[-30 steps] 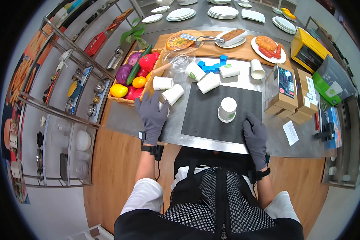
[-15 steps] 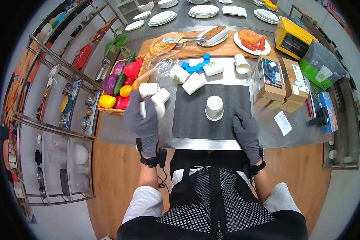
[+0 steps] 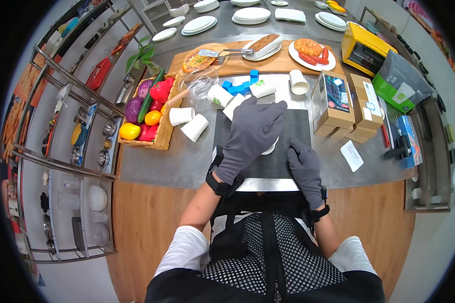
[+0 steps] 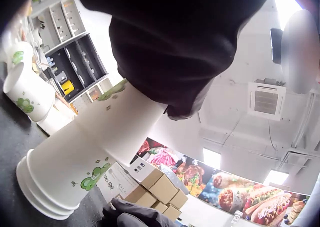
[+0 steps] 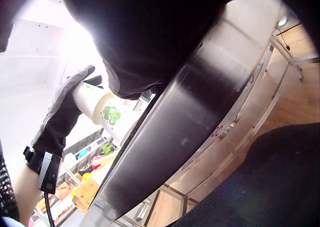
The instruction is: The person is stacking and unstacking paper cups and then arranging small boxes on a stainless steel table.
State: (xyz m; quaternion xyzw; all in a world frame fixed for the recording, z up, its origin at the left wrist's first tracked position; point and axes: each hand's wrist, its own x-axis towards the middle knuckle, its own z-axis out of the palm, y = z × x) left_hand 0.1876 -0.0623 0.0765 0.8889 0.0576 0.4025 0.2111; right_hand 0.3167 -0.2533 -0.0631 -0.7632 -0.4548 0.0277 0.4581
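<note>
My gloved left hand (image 3: 255,134) reaches over the black mat (image 3: 227,151) and grips an upside-down white paper cup (image 4: 122,119). In the left wrist view that cup sits over the top of a small stack of upturned paper cups (image 4: 62,169) with green prints. From the head, the hand hides most of the stack, and only a bit of rim shows. My right hand (image 3: 305,164), also gloved, rests at the mat's right edge, fingers loosely bent, holding nothing. Two more paper cups, one (image 3: 181,116) and another (image 3: 195,128), lie on their sides left of the mat.
Several cups lie behind the mat near blue blocks (image 3: 240,87) and a whisk (image 3: 194,86). A vegetable basket (image 3: 162,136) stands at the left. Cardboard boxes (image 3: 333,113) and a yellow toaster oven (image 3: 366,50) are at the right. Behind runs a wooden board (image 3: 227,68) with food.
My left hand has picked up a paper cup beside the basket and carried it right, over the stack on the mat. My right hand has stayed at the mat's edge.
</note>
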